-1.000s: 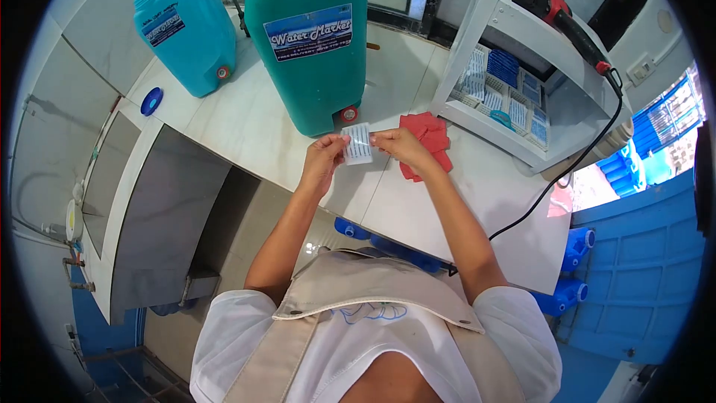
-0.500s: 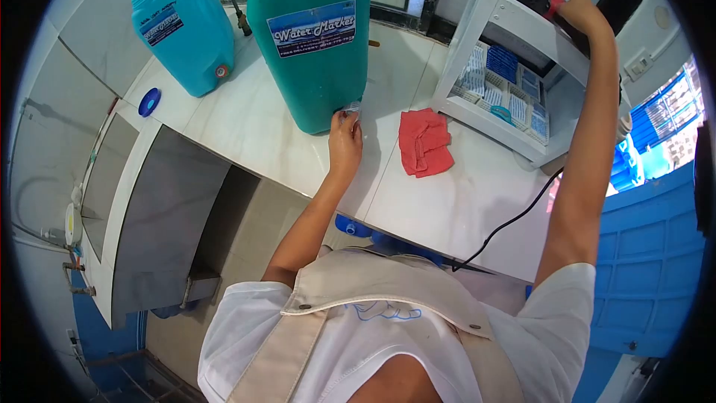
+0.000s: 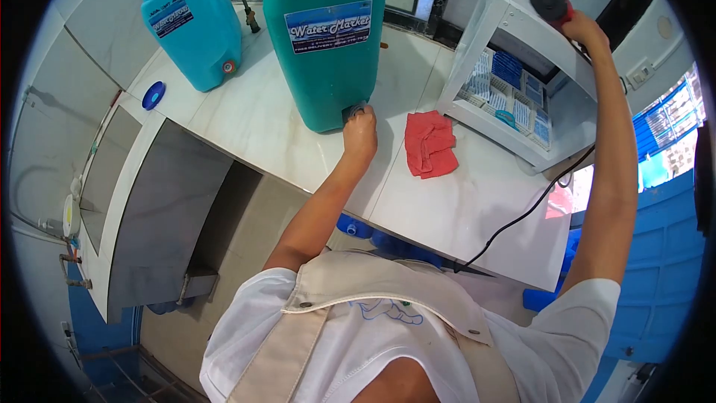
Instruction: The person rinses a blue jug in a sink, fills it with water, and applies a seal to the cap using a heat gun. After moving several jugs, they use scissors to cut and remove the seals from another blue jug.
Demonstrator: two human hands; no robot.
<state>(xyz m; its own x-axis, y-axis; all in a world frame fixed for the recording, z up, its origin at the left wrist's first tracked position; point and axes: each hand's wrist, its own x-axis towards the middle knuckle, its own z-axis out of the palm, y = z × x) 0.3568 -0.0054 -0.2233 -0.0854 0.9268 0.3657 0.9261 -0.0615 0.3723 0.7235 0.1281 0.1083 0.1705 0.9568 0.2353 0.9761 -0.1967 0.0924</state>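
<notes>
My left hand (image 3: 361, 133) is closed, its fingertips pinching a small piece of clear plastic (image 3: 353, 111) against the lower front corner of a green water jug (image 3: 326, 75). My fingers partly hide that corner and the plastic. The jug stands upright on the white counter, with a blue cap and a "Water Market" label. Up at the right, my right hand (image 3: 587, 31) is wrapped round the red handle of a red and black corded tool (image 3: 550, 3), which looks like a heat gun. It is at the top of the white shelf unit.
A lighter blue jug (image 3: 195, 30) and a loose blue cap (image 3: 154, 95) are on the counter (image 3: 477, 213) at the left. A folded red cloth (image 3: 430, 145) lies right of my left hand. The white shelf unit (image 3: 514, 138) holds baskets of packets. A black cord (image 3: 514, 218) crosses the counter's right side.
The view has shifted slightly, moving the counter right in the picture. My right arm has swung a little right and the tool has come slightly lower. My left hand stays at the jug's corner.
</notes>
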